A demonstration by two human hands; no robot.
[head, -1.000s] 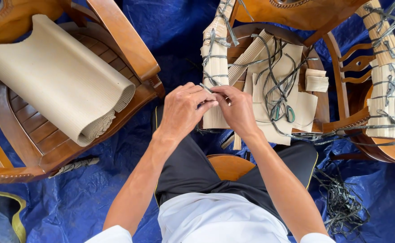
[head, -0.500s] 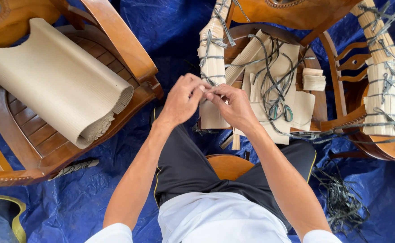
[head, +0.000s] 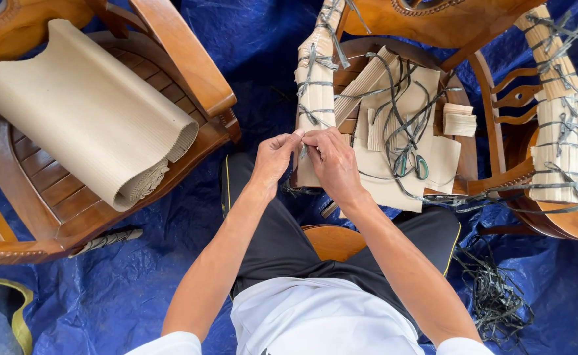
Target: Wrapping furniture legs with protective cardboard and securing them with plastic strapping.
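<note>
A wooden chair's armrest (head: 315,79) in front of me is wrapped in corrugated cardboard and bound with dark plastic strap. My left hand (head: 272,160) and my right hand (head: 329,160) meet at its near end, fingertips pinched together on a strap (head: 301,136) there. The strap piece between my fingers is mostly hidden by them. On the chair's seat lie cardboard pieces (head: 401,131), loose dark straps and green-handled scissors (head: 411,164). The other armrest (head: 558,112) on the right is wrapped and tied the same way.
A second wooden chair (head: 190,66) on the left holds a big roll of corrugated cardboard (head: 85,112). Blue tarpaulin (head: 137,289) covers the floor. A heap of dark strap offcuts (head: 496,296) lies at the lower right. A small wooden stool (head: 331,242) sits between my legs.
Both hands have dropped slightly lower on the wrapped armrest and drawn closer together, fingertips still working the strap. The view shifted a little.
</note>
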